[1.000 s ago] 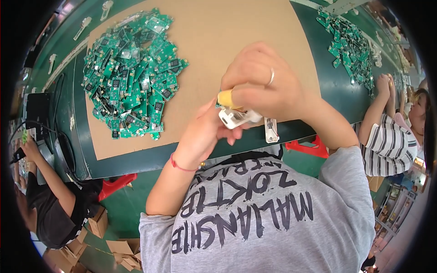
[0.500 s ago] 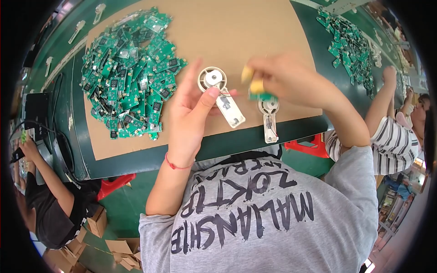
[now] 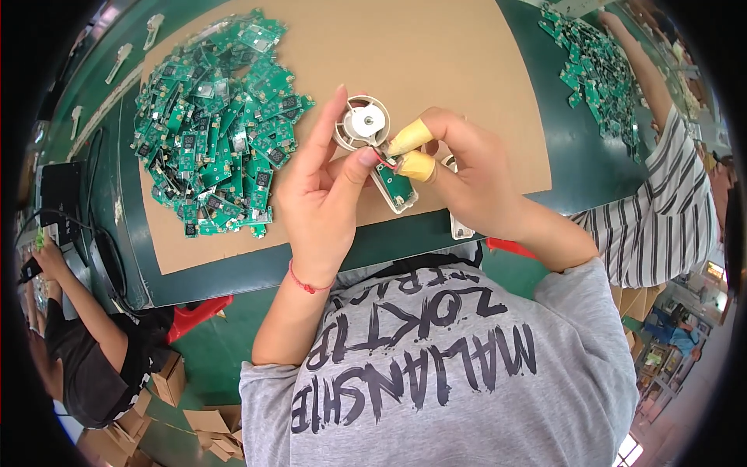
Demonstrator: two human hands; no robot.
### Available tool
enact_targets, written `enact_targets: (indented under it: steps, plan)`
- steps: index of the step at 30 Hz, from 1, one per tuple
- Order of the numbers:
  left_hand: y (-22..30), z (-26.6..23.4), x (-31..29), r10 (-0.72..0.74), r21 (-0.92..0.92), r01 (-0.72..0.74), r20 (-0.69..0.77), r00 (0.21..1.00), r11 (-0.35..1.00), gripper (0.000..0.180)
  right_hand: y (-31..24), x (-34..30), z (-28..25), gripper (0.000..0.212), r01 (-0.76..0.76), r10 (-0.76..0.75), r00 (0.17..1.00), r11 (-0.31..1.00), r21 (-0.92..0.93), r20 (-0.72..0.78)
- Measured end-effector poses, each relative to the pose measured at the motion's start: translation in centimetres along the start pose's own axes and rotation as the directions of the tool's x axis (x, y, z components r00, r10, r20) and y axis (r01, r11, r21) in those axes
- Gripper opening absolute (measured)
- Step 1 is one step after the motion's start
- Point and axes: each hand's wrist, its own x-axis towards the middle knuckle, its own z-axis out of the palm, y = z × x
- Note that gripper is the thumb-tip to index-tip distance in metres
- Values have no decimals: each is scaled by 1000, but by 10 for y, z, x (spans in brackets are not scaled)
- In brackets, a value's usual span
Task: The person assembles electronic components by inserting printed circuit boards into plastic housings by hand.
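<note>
My left hand [image 3: 323, 183] is closed around a white handheld fan housing [image 3: 405, 205], its thumb pressing near the neck. The round head holds a white fan motor [image 3: 368, 121]. In the handle lies a green circuit board [image 3: 399, 187]. My right hand [image 3: 475, 167], with yellow tape around its thumb and index finger, pinches at the board's upper end, where red wires [image 3: 380, 159] run. The fingertips partly hide what they grip. A second white fan housing [image 3: 461, 229] lies on the cardboard's near edge, mostly hidden behind my right hand.
A large heap of green circuit boards [image 3: 210, 148] covers the left of the cardboard sheet [image 3: 412, 54]. Another board pile [image 3: 595, 86] is at the far right, by a co-worker in a striped top [image 3: 661, 226]. A co-worker in black [image 3: 97, 350] sits at left, near black cables [image 3: 105, 257].
My right hand has moved left to the held fan housing, bringing the green circuit board, which now lies in its handle. The right-hand co-worker's arm has reached farther forward.
</note>
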Motion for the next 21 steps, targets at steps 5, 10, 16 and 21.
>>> enact_targets:
  steps: [5, 10, 16, 21]
  plan:
    - [2, 2, 0, 28, 23, -27, -25, 999, 999, 48, 5, 2, 1, 20, 129, -129, 992, 980, -154, 5]
    - [6, 5, 0, -50, -62, 45, -90, 995, 997, 46, 6, 2, 3, 23, 121, -120, 993, 984, -132, 11]
    - [6, 5, -1, -48, -17, 47, -72, 996, 999, 45, 9, 3, 8, 27, 28, -36, 997, 991, -132, -64]
    - [-5, -1, 3, 88, 131, -76, -90, 992, 989, 46, 6, 9, 8, 20, -409, 392, 900, 911, 56, 190]
